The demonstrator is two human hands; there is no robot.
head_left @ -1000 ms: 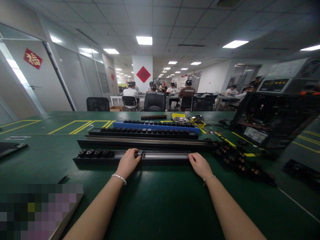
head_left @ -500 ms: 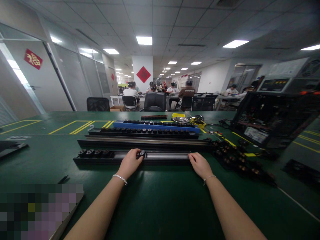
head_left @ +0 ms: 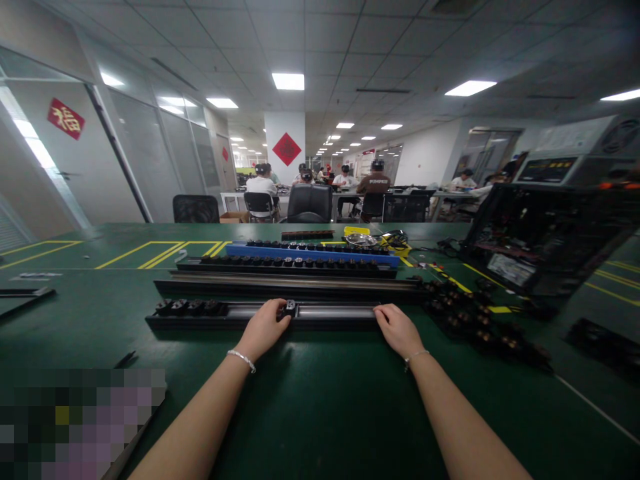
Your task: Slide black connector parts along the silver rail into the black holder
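Observation:
A long black rail (head_left: 330, 312) with a grey channel lies across the green table (head_left: 320, 400) in front of me. My left hand (head_left: 263, 329) pinches a small black block (head_left: 289, 309) that sits in the channel near its middle. Several more black blocks (head_left: 190, 307) sit in a row at the rail's left end. My right hand (head_left: 397, 328) rests on the rail's right end, fingers curled over its near edge.
Behind the rail lie further rails (head_left: 290, 287), a block-filled black one (head_left: 285, 264) and a blue one (head_left: 310, 252). A heap of loose black blocks (head_left: 475, 320) lies at the right, an open machine case (head_left: 545, 233) behind it. People sit at desks far back.
My left hand has slid the small black block a little to the right along the channel. My right hand has stayed on the rail's end.

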